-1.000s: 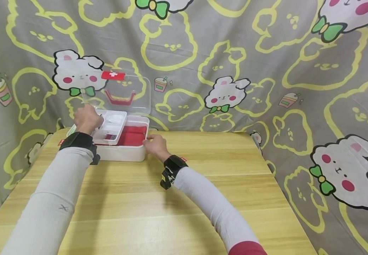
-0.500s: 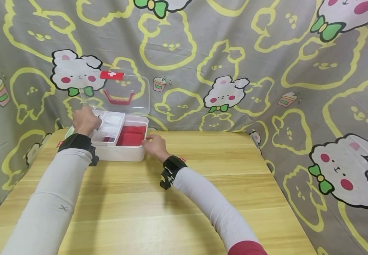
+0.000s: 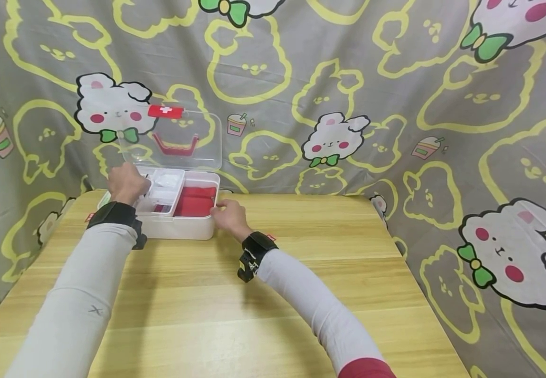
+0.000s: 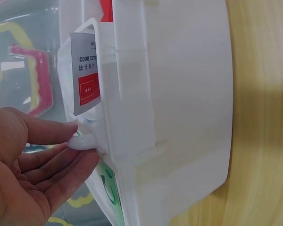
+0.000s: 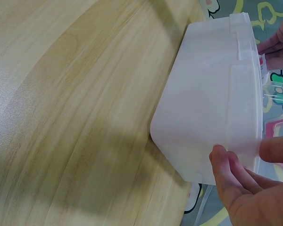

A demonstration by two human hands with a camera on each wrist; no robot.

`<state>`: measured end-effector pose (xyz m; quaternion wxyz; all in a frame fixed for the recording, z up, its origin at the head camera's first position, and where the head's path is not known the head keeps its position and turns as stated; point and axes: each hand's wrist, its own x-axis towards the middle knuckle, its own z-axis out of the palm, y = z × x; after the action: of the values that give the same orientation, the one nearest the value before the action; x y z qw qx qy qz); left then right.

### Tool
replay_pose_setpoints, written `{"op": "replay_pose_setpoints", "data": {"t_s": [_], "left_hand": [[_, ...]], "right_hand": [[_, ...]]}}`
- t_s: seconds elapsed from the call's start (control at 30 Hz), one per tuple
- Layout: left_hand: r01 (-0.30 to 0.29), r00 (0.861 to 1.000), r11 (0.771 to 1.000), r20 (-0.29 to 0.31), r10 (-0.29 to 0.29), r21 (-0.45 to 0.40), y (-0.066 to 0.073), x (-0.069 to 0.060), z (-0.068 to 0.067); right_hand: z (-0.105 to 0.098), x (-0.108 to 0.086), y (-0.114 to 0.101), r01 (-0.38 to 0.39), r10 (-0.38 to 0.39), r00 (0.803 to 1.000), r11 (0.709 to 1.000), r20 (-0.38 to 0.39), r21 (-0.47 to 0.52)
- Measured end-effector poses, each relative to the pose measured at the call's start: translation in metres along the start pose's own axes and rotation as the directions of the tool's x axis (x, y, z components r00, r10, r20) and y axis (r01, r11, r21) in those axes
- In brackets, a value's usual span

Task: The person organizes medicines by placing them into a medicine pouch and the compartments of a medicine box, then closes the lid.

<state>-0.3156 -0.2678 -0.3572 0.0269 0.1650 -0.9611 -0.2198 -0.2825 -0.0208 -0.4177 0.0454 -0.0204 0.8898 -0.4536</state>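
Note:
A white first-aid box (image 3: pixel 178 228) stands at the back left of the table with its clear lid (image 3: pixel 207 142) raised. My left hand (image 3: pixel 127 184) pinches the small white tab (image 4: pixel 83 142) of a white compartment tray (image 3: pixel 177 181), between thumb and fingers. The tray sits in the left part of the box and holds a grey-and-red iodine cotton packet (image 4: pixel 86 70) and other pale items. My right hand (image 3: pixel 231 216) grips the box's right end, thumb at the rim and fingers against the outer wall. Red material (image 3: pixel 195 202) shows inside the box beside the tray.
A pink-red handle (image 3: pixel 176 146) and a red label with a white cross (image 3: pixel 166 111) are on the lid. Behind the wooden table (image 3: pixel 263 315) hangs a grey patterned cloth (image 3: pixel 263 152). A green-and-white item (image 4: pixel 108 188) shows at the box's left end.
The tray has gone from slightly tilted to lower and more level in the box, and my left hand has moved slightly down with it. My right hand stays at the box's right end.

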Motion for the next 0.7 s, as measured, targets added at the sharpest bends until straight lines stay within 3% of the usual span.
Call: {"op": "replay_pose_setpoints", "data": {"t_s": [0.33, 0.7], "left_hand": [[0.010, 1.000, 1.000, 0.021, -0.010, -0.004, -0.0022, -0.0022, -0.0006], [-0.003, 1.000, 0.999, 0.020, 0.002, 0.048, -0.0021, 0.0011, 0.0009]], "right_hand": [[0.0002, -0.0019, 0.0010, 0.015, -0.015, 1.000, 1.000, -0.004, -0.013], [-0.0001, -0.0023, 0.0010, 0.020, -0.020, 1.000, 1.000, -0.014, -0.024]]}}
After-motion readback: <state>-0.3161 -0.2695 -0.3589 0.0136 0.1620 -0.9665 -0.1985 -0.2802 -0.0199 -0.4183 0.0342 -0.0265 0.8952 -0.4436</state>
